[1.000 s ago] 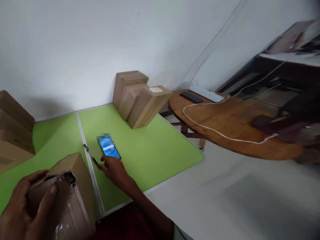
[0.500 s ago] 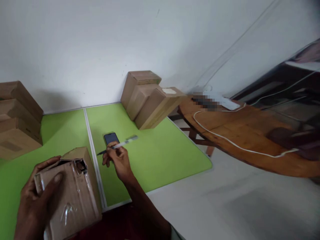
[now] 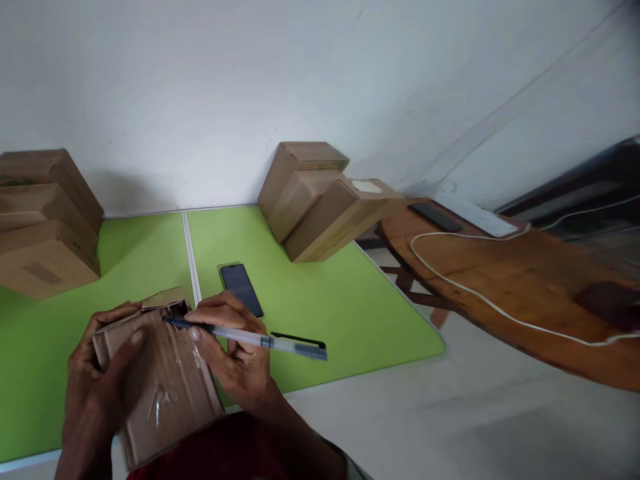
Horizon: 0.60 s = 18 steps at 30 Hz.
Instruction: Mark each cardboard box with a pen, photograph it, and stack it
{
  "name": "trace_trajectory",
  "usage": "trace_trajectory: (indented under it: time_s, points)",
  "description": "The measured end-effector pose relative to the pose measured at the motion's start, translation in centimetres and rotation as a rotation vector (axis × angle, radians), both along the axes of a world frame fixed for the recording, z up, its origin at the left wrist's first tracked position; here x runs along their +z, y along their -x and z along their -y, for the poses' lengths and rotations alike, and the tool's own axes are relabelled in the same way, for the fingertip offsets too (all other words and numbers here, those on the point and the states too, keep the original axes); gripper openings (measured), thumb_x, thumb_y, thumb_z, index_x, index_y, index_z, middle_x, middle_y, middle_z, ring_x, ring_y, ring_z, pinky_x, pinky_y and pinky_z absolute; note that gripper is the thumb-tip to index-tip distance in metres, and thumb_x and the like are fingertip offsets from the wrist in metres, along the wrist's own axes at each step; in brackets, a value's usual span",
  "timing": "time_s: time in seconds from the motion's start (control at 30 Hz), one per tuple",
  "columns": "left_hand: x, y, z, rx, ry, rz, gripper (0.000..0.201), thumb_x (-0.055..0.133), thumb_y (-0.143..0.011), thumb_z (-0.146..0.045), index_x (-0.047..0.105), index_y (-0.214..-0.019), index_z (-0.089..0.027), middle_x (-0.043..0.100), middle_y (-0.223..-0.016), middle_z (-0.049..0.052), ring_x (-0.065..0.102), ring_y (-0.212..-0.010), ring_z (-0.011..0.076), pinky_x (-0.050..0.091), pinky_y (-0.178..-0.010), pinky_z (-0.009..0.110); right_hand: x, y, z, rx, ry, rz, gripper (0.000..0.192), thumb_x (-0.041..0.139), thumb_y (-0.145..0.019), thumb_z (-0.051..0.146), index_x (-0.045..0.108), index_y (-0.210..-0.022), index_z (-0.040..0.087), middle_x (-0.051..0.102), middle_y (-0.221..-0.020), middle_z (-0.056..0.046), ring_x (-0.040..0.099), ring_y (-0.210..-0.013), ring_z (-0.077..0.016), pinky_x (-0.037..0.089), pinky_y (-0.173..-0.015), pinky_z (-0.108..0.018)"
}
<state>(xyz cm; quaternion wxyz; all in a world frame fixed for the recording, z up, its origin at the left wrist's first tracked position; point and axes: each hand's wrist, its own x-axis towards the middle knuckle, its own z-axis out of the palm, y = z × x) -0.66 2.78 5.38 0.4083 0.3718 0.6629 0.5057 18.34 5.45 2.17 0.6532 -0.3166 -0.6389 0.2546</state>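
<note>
Cardboard box point(image 3: 155, 380) sits at the green table's point(image 3: 320, 300) near edge, gripped around its left side by the left hand point(image 3: 100, 373). Right hand point(image 3: 235, 347) pinches a pen point(image 3: 260, 339), tip at the box's far torn edge. A dark phone point(image 3: 241, 289) lies just beyond; open green surface spreads right.

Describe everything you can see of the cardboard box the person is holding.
The cardboard box is brown, wrapped in clear glossy tape or film, with a torn, ragged flap at its far end. It rests tilted at the near edge of the green mat. The left hand grips its left side; the right hand rests against its right side, holding a pen whose tip meets the torn end.
</note>
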Motion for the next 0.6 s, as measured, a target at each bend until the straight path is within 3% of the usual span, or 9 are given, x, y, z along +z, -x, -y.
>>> trace_trajectory:
  time_s: [0.13,0.27,0.37,0.43,0.5,0.6]
  points:
    - [-0.4,0.3,-0.1,-0.005,-0.026,-0.005,0.058,0.097,-0.069,-0.064,0.08,-0.111,-0.027,0.081,-0.127,0.007,0.076,-0.109,0.0263,0.058,-0.076,0.028,0.4,-0.6,0.5,0.006,0.035,0.058,0.014,0.071,-0.105,0.02,0.08,-0.112,0.027,0.076,-0.097,-0.005,0.075,-0.092,-0.0225,0.064,-0.082,-0.036]
    - [0.1,-0.3,0.0,0.02,-0.024,-0.038,0.051,0.093,-0.074,-0.062,0.08,-0.111,-0.028,0.081,-0.128,0.005,0.076,-0.107,0.0243,0.058,-0.075,0.026,1.0,-2.0,1.0,0.068,0.062,0.055,0.012,0.07,-0.101,0.014,0.075,-0.097,0.025,0.072,-0.085,0.0,0.07,-0.081,-0.0184,0.058,-0.073,-0.031]
    - [0.5,-0.5,0.0,0.047,0.01,-0.005,0.057,0.096,-0.069,-0.06,0.078,-0.112,-0.028,0.084,-0.121,0.004,0.077,-0.095,0.0226,0.057,-0.068,0.025,0.9,-3.4,0.6,0.017,0.114,0.02,0.017,0.069,-0.103,0.019,0.068,-0.087,0.024,0.066,-0.079,0.002,0.064,-0.074,-0.0164,0.052,-0.067,-0.028]
    - [0.6,-0.5,-0.1,0.06,0.025,0.032,0.061,0.099,-0.064,-0.059,0.076,-0.11,-0.027,0.084,-0.108,0.002,0.076,-0.085,0.0223,0.056,-0.063,0.025,0.4,-4.1,-0.6,-0.007,0.219,-0.067,0.021,0.066,-0.11,0.033,0.065,-0.091,0.025,0.065,-0.082,0.002,0.061,-0.069,-0.0153,0.049,-0.06,-0.026]
    - [0.9,-0.6,-0.1,0.077,0.033,0.028,0.06,0.1,-0.064,-0.058,0.075,-0.108,-0.026,0.083,-0.098,0.001,0.075,-0.08,0.0221,0.056,-0.061,0.025,-0.7,-4.3,-2.4,-0.009,0.422,-0.077,0.028,0.053,-0.116,0.046,0.063,-0.101,0.025,0.066,-0.085,0.001,0.059,-0.063,-0.0148,0.047,-0.055,-0.025]
    - [1.3,-0.9,-0.1,0.115,0.064,0.001,0.06,0.099,-0.062,-0.055,0.076,-0.11,-0.028,0.084,-0.101,0.0,0.074,-0.083,0.0218,0.056,-0.062,0.024,-3.0,-3.2,-5.3,-0.034,0.752,0.425,0.027,0.044,-0.121,0.04,0.062,-0.113,0.022,0.073,-0.086,-0.002,0.067,-0.066,-0.0169,0.05,-0.062,-0.027]
